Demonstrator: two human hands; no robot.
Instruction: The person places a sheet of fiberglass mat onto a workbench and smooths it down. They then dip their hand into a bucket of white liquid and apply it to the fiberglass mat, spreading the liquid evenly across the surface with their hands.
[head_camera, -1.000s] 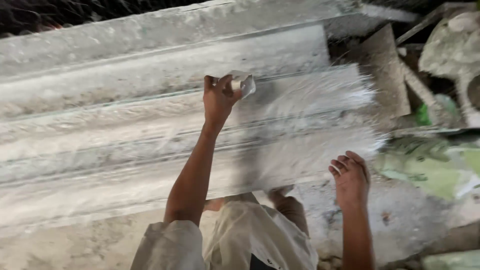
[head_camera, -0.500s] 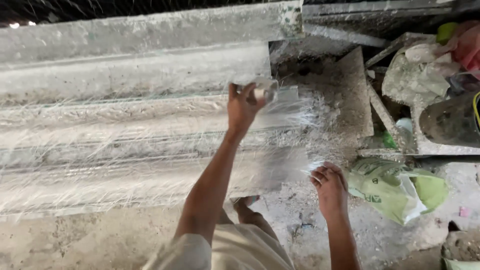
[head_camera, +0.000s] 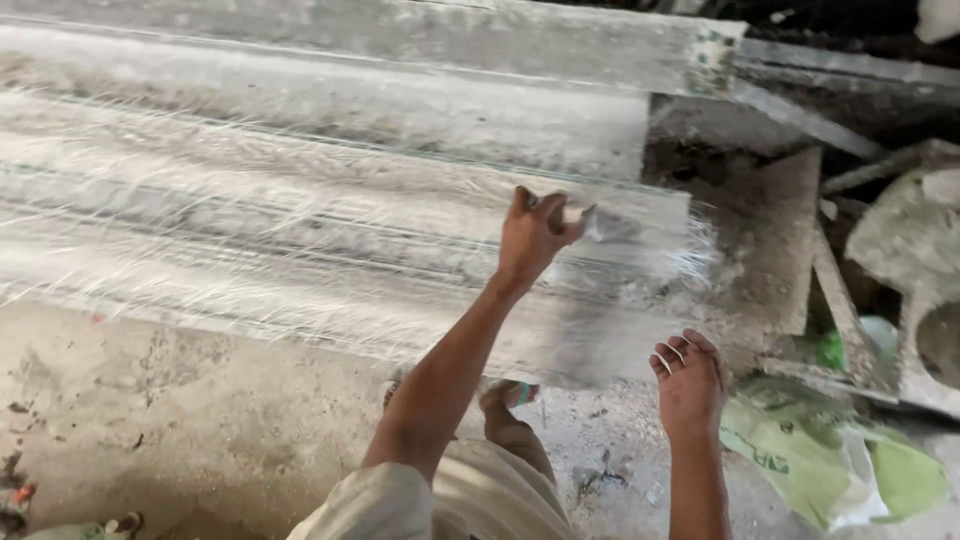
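The left hand, clenched on a small pale scrap, had stayed at the fibre-covered moulding's right end, with the right hand still released near its edge.

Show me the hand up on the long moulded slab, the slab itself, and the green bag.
hand (head_camera: 530, 240), head view, back of hand.
long moulded slab (head_camera: 300, 230), head view, fibre-strewn ridged top.
green bag (head_camera: 800, 450), head view, crumpled middle.

A long, pale grey ribbed moulding slab covered in white glass-fibre strands is lying flat across the upper and middle frame, running from the left edge to right of centre. A small whitish-grey flat scraper piece is sitting against the slab's upper ridge near its right end, tilted, pinched between fingers.
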